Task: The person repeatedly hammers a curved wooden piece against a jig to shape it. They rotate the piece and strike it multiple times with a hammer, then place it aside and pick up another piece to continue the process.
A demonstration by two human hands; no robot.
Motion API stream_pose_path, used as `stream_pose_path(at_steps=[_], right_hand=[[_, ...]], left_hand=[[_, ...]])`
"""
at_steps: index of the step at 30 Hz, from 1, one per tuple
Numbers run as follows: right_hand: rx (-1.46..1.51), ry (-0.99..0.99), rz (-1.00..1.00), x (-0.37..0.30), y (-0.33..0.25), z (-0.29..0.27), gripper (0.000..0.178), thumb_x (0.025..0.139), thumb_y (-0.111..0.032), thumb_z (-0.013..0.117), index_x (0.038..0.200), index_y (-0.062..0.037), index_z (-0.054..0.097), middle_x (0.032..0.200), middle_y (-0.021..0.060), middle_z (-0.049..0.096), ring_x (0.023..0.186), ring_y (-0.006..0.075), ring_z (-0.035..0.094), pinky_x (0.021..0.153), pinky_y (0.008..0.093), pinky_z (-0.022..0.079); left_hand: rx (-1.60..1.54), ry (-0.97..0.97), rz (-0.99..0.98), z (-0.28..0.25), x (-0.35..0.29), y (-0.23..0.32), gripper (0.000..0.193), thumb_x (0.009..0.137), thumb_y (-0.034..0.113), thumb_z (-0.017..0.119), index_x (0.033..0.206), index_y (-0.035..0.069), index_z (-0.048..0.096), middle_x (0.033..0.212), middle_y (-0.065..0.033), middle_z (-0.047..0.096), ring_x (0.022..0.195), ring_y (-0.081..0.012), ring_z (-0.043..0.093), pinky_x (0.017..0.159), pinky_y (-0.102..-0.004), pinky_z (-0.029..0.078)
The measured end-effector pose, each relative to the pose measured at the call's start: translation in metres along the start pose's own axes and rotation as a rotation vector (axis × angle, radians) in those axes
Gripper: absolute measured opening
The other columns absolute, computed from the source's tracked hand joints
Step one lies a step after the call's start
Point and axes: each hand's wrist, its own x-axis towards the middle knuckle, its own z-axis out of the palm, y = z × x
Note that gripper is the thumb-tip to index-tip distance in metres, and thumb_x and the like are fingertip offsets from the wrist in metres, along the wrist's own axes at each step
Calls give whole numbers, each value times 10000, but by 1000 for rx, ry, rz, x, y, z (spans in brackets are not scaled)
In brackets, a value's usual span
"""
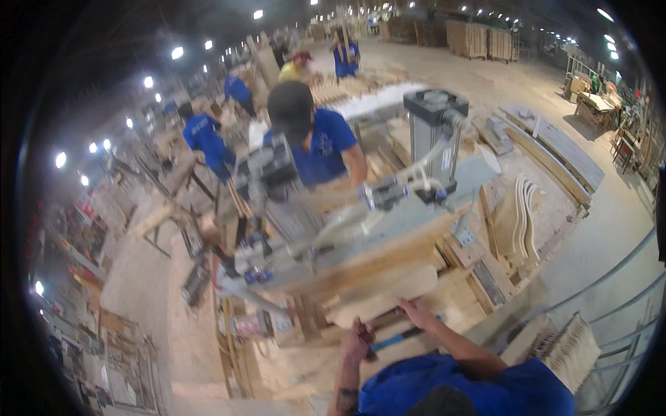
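Note:
A pale, curved wooden panel (388,295) lies under the frame of a bench-top pneumatic press. My left hand (356,341) is closed at the panel's near left edge; what its fingers hold is hidden. My right hand (417,315) reaches to the near right edge of the panel, its fingers stretched out and touching it or very close. Between my hands lies a tool with a blue handle (399,338), its dark head beside my left hand. Blur hides the tool's exact kind.
Above the panel stand two grey air cylinders (433,142) with hoses on a grey beam (361,243). Wavy wooden pieces (524,218) lie at right; more curved slats (572,350) are stacked near my right side. A co-worker in blue (322,149) stands across the press.

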Motion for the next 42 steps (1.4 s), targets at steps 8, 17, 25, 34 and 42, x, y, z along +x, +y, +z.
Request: stream_pose_path(at_steps=[8,17,25,34,42], right_hand=[[491,-68,300,-12,-19,11,349,1029,-374,538,895,-64,621,707,18,593,546,106,504,489,260,401],[590,25,406,-12,-48,21,199,995,-339,620,1063,-168,545,871,-18,573,643,83,492,477,217,333],[550,100,444,-3,-39,20,234,991,-341,628,1074,-140,541,911,-15,577,690,84,505,479,212,334],[540,17,382,4,-43,24,217,1000,-322,618,1160,-191,550,957,-28,593,745,86,528,473,215,328],[457,-28,395,3,-46,12,307,975,-394,657,1135,-156,547,918,-18,568,706,84,483,481,204,318]], left_hand=[[204,-4,21,-4,-9,-3,440,1000,466,578,1010,33,655,887,-26,661,790,-134,595,698,-301,476],[128,-5,122,12,-22,4,365,1033,395,532,998,56,663,1007,-65,738,766,-122,645,709,-287,506],[74,-41,207,11,-12,3,377,1042,332,521,1056,-19,657,972,-107,725,835,-167,695,759,-298,526],[33,-36,197,10,-4,8,396,1045,332,528,1071,-46,642,1053,-142,723,966,-191,716,785,-293,514],[17,-46,222,10,7,0,375,1033,304,531,999,-56,634,968,-142,729,863,-184,733,692,-271,513]])
